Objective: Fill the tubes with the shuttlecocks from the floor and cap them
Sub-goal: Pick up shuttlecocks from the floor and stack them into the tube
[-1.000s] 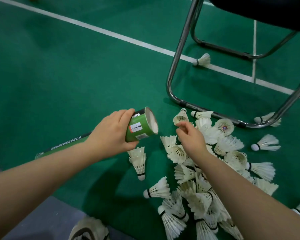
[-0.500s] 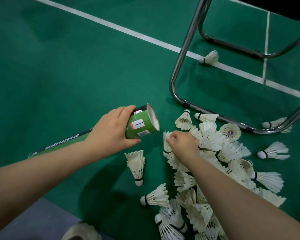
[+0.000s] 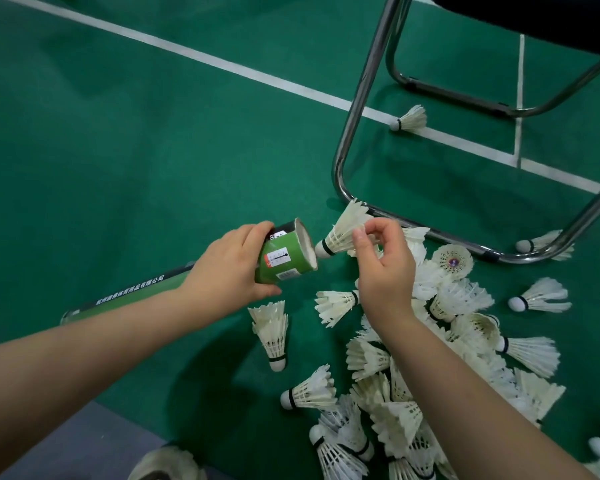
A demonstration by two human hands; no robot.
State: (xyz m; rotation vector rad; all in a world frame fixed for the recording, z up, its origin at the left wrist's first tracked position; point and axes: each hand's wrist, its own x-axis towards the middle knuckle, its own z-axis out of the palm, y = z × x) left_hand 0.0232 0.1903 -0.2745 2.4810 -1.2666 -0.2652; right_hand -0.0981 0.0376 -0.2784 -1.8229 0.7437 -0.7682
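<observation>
My left hand (image 3: pixel 229 268) grips a green tube (image 3: pixel 286 252) near its open mouth, which faces right. My right hand (image 3: pixel 381 268) pinches a white shuttlecock (image 3: pixel 343 232) by its feathers. Its cork tip points left and sits right at the tube's mouth. Under and to the right of my right hand lies a pile of white shuttlecocks (image 3: pixel 444 341) on the green floor. Two nested shuttlecocks (image 3: pixel 271 330) lie just below the tube.
A second long green tube (image 3: pixel 129 292) lies on the floor behind my left forearm. A chrome chair frame (image 3: pixel 354 133) stands at the upper right, with single shuttlecocks (image 3: pixel 409 119) around it. A white court line (image 3: pixel 187 57) crosses the floor. A shoe (image 3: pixel 167 462) shows at the bottom.
My right hand picked a shuttlecock out of the pile, lifted it and brought its cork tip to the tube's mouth. The left hand kept holding the tube.
</observation>
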